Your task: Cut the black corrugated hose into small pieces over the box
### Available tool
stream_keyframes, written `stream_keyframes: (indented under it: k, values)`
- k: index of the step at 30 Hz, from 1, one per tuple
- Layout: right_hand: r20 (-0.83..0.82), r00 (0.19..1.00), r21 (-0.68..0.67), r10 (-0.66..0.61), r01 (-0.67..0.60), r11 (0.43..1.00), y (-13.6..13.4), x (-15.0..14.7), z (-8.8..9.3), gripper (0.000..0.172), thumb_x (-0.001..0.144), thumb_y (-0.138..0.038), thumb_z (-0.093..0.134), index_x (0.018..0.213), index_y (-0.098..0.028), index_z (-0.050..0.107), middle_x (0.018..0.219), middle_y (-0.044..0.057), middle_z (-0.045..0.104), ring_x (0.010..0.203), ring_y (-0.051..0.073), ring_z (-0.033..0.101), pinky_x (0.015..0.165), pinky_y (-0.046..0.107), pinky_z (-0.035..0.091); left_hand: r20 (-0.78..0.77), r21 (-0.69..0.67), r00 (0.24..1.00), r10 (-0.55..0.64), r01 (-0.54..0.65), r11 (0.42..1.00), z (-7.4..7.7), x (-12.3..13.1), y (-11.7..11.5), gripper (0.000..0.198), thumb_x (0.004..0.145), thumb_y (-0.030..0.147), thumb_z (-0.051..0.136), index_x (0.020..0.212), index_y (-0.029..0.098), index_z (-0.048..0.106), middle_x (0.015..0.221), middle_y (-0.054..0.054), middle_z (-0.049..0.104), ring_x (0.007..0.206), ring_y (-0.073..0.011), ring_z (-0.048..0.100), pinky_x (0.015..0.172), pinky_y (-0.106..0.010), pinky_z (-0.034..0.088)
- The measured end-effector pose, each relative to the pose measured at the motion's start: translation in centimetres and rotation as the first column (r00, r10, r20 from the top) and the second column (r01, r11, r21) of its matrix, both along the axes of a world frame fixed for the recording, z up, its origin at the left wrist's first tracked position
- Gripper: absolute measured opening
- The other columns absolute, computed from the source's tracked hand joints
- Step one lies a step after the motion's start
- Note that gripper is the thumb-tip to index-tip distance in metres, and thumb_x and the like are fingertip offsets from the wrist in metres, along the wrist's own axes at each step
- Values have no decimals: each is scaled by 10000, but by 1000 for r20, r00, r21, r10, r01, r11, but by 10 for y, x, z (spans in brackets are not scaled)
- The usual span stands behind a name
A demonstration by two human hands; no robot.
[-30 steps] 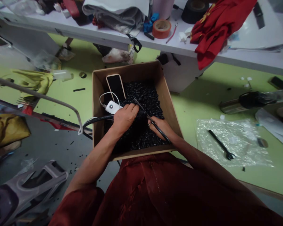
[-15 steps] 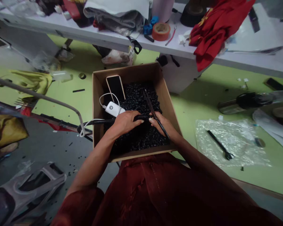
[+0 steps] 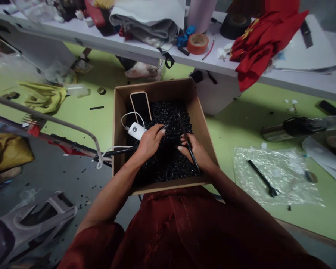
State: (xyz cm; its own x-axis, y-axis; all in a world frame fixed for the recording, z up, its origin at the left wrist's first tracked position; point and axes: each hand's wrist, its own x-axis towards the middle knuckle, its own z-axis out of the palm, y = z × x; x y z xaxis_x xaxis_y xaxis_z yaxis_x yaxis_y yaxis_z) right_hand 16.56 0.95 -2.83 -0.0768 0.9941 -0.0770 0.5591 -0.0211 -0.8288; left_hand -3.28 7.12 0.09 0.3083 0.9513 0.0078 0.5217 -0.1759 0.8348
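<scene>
A cardboard box [image 3: 205, 127] in front of me holds a heap of small black pieces [image 3: 170, 119]. My left hand [image 3: 150, 141] is closed on a ribbed black rod [image 3: 120, 151], whose tip pokes out past the thumb and whose other end runs out over the box's left wall. In my right hand [image 3: 194, 149] is a long dark tool [image 3: 190, 151], slanting up and left over the heap; its exact kind is hard to tell. A phone [image 3: 140, 106] leans at the back left, beside a white device [image 3: 136, 130] with a white cable.
A white shelf [image 3: 212, 63] with orange tape [image 3: 197, 43] and red cloth [image 3: 257, 48] crosses beyond the box. A grey metal bar [image 3: 58, 121] reaches in from the left. Right, a clear plastic bag [image 3: 282, 168] lies under a black forked piece [image 3: 263, 177].
My hands have moved apart; the left one has turned with the rod's tip now pointing up and right. The whole view has shifted slightly.
</scene>
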Motion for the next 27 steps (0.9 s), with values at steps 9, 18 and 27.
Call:
stream_keyframes:
  k: [9,18,27]
  values:
    - [193,981,-110,-28,50,993,2,4,8,403,851,-443,509,1161,-191,557,977,101,683,892,266,639,777,373,464,-34,72,993,115,-112,991,2,-1,1,315,913,305,438,1112,144,622,965,-73,688,912,-192,612,839,-328,466]
    - [411,909,-183,76,0,983,4,7,0,401,856,-490,519,1144,-218,583,942,97,710,865,284,656,711,339,452,-56,129,990,128,-120,984,1,-1,1,336,918,324,424,1123,147,624,1039,-84,686,981,-209,608,892,-355,459]
    - [109,994,-69,-10,17,997,2,5,4,445,834,-440,542,1211,-208,502,1026,83,654,918,234,626,817,372,469,100,-36,983,151,-148,988,-5,-4,5,362,895,310,453,1188,149,590,1027,-80,685,920,-183,613,859,-342,481]
